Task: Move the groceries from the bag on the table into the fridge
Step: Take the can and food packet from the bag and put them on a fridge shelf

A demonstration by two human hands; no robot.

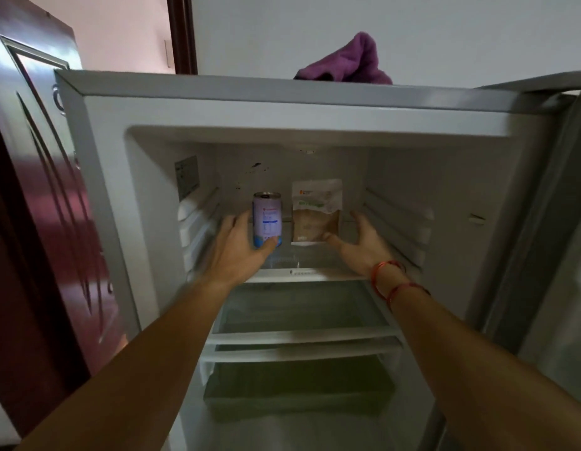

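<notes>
**While both arms are deep in the fridge, two groceries stand on the top shelf**

As the person leans into the open white fridge (282,92), both arms are stretched to its top glass shelf (302,273). And there are the goods: a pale lilac metal drinks can with a blue-printed label (267,216), upright, and just to its right a clear-and-white plastic pouch of brown contents (315,213), standing on its base against the back wall. Near each other, not touching.

Left hand (240,249) now: fingers straight along the can's left side, thumb across the foot of the can. It's blurred, but that reads to me as a loose cradle, not a clamp. Steadying it so it stays up, I'd say.

Right hand (364,245), the one with red thread bracelets (387,271) at the wrist: relaxed and spread, palm turned toward the pouch, thumb (330,238) at its lower right corner. A soft pouch like that wants to slump, so a hand beside it makes sense.

Both items sit well back from the shelf edge, which should leave the front free for more. The clear shelves lower down (299,336) and the drawer beneath them (292,392) hold nothing that I can make out in this dim light.

The bag and the table are out of sight from here, so I can't say how much is left to carry. Up on the fridge lies a crumpled purple cloth (347,63); a dark red wooden door (38,190) stands to the left, and the fridge's own door (559,222) hangs open on the right.
</notes>
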